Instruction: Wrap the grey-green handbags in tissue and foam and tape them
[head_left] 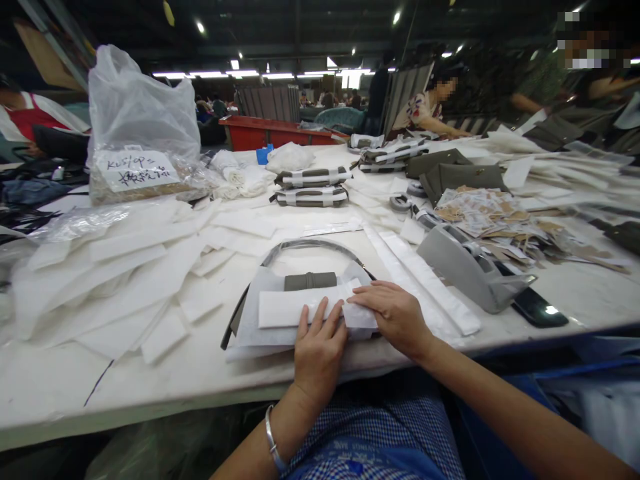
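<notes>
A grey-green handbag (310, 281) lies flat in front of me, largely covered by thin white wrapping paper (250, 337). Its dark strap (320, 243) arches away behind it. Across the bag rests a folded white foam sheet (283, 308). My left hand (320, 347) presses on this sheet with its fingers spread and straight. At the sheet's right end, my right hand (395, 317) has its fingers together over a folded-over flap (361, 316), apparently gripping the edge; the thumb is partly hidden.
Loose white sheets (125, 287) spread across the left. A tape dispenser (465, 267), a dark phone (540, 307) and a pile of tags (485, 217) are at right. Wrapped bags (313, 195) lie behind, near a clear plastic bag (143, 133). A co-worker (425, 110) stands farther back.
</notes>
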`<action>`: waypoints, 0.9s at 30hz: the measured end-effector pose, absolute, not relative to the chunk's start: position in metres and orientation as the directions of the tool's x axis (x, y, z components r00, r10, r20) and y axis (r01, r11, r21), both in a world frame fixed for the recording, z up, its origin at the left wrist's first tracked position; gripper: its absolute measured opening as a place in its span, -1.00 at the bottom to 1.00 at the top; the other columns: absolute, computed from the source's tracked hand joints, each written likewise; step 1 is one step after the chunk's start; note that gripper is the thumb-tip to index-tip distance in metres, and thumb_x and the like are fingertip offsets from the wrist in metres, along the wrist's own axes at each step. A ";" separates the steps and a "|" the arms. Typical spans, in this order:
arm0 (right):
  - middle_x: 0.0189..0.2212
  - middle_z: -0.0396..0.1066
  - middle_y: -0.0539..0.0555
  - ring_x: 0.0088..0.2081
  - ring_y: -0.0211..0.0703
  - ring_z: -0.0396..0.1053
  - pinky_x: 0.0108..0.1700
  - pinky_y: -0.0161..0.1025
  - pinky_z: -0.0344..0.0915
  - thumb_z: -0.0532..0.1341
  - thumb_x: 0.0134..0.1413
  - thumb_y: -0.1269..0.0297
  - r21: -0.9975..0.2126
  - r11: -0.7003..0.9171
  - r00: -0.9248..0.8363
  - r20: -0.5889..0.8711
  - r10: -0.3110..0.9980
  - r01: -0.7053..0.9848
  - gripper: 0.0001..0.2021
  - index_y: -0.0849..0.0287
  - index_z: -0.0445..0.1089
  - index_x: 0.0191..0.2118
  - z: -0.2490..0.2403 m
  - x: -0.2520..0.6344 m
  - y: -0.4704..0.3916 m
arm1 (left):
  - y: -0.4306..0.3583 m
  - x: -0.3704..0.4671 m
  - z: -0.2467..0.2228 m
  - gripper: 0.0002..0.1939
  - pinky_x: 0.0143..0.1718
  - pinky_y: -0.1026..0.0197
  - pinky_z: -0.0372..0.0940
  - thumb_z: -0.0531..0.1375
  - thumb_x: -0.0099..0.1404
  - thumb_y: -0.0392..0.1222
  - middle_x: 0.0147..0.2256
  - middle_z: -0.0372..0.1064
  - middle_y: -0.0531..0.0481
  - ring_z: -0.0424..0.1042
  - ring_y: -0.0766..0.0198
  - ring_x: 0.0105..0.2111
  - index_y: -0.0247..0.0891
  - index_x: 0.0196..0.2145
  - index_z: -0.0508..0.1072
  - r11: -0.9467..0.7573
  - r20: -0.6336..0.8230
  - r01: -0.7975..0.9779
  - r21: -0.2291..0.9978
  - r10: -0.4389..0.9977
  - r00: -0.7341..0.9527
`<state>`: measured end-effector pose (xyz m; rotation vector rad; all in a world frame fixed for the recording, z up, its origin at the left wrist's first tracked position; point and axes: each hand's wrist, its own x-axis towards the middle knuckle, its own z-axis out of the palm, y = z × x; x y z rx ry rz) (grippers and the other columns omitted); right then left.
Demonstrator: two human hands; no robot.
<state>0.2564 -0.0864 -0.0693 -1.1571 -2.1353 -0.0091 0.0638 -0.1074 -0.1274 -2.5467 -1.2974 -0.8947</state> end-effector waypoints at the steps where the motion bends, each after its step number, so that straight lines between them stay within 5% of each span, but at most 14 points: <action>1: -0.19 0.60 0.00 -0.07 -0.10 0.52 0.06 -0.10 0.37 0.11 0.09 0.62 -0.301 0.576 -0.353 0.553 0.754 0.760 -0.62 0.05 0.55 -0.15 -0.071 0.256 -0.081 | -0.107 0.064 -0.128 -0.81 0.30 -0.28 0.02 0.14 0.43 -0.19 0.20 0.32 0.07 0.20 0.00 0.26 -0.07 -0.09 0.54 -0.615 0.575 0.776 0.141 0.689 0.441; 6: -0.14 0.58 -0.04 -0.09 -0.09 0.50 -0.07 -0.16 0.46 0.20 0.00 0.62 -0.319 0.514 -0.370 0.415 0.831 0.796 -0.63 0.02 0.58 -0.20 -0.075 0.255 -0.065 | -0.104 0.067 -0.128 -0.79 0.31 -0.20 0.04 0.09 0.45 -0.20 0.09 0.45 -0.02 0.33 0.08 0.18 -0.14 -0.13 0.54 -0.632 0.642 0.757 0.164 0.652 0.405; 10: -0.17 0.57 -0.07 -0.18 -0.14 0.52 -0.14 -0.20 0.47 0.26 0.11 0.42 -0.447 0.441 -0.311 0.336 0.889 0.778 -0.82 -0.01 0.59 -0.35 -0.077 0.257 -0.051 | -0.103 0.067 -0.129 -0.73 0.31 -0.19 0.04 0.04 0.48 -0.20 0.09 0.45 -0.04 0.35 0.08 0.17 -0.16 -0.08 0.53 -0.631 0.641 0.759 0.159 0.651 0.407; 20: -0.29 0.48 -0.01 -0.28 -0.17 0.43 -0.20 -0.25 0.30 0.33 0.07 0.24 -0.633 0.213 -0.196 0.098 0.976 0.744 -0.87 0.10 0.50 -0.46 -0.077 0.258 -0.039 | -0.099 0.063 -0.129 -0.70 0.33 -0.05 0.03 -0.02 0.49 -0.23 0.09 0.44 -0.05 0.37 0.21 0.14 -0.29 -0.03 0.47 -0.654 0.659 0.737 0.169 0.631 0.409; 27: -0.35 0.42 -0.06 -0.44 -0.21 0.33 -0.31 -0.24 0.21 0.33 0.05 0.25 -0.582 0.115 -0.076 0.091 0.993 0.805 -0.78 0.09 0.30 -0.21 -0.079 0.255 -0.030 | -0.100 0.066 -0.120 -0.59 0.21 -0.05 0.22 -0.03 0.50 -0.13 0.26 0.23 0.11 0.34 0.18 0.13 0.02 0.24 0.28 -0.596 0.606 0.802 -0.045 0.622 0.497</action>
